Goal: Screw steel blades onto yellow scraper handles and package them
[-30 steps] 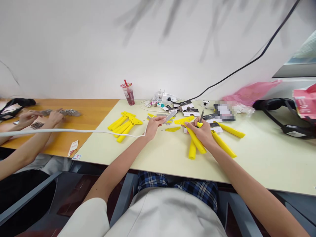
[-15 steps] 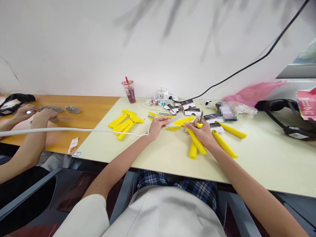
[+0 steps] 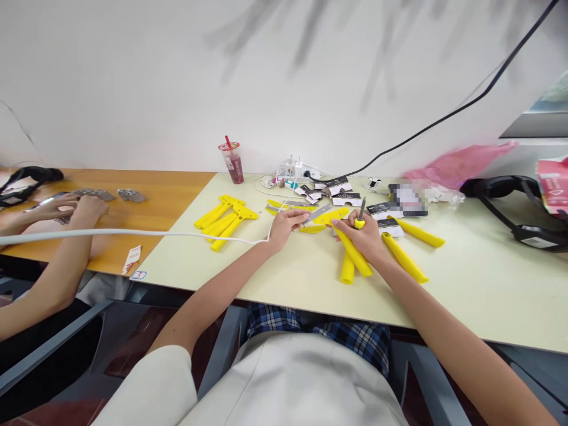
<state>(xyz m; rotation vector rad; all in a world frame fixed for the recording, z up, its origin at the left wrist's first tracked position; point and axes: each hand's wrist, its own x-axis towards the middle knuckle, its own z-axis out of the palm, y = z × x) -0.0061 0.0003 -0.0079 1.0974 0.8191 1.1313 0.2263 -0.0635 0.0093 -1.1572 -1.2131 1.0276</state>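
Observation:
Between the thumb and fingers of my left hand (image 3: 286,228) is a flat grey metal scraper blade (image 3: 320,212), slanting up to the right. My right hand (image 3: 361,234) is closed around a yellow scraper handle (image 3: 355,253), whose wide head (image 3: 332,217) lies beside the blade; whether they touch I cannot tell. That same hand also keeps hold of a screwdriver (image 3: 362,213) with its shaft pointing up. Under my right hand another yellow handle (image 3: 347,271) rests on the table. Yellow head pieces and a blade (image 3: 295,205) lie behind my left hand.
Several yellow scraper handles (image 3: 228,222) are piled at left, and two more handles (image 3: 403,258) lie at right. Small black-and-white boxes (image 3: 341,186), a power strip (image 3: 306,171) and a drink cup (image 3: 233,163) stand behind. A white cable (image 3: 177,232) crosses my left wrist. A co-worker's hands (image 3: 84,208) are at far left.
The blade in my left hand has turned slightly, and its slot now shows. My right hand stays nearly still. The co-worker's hands have shifted a little to the right.

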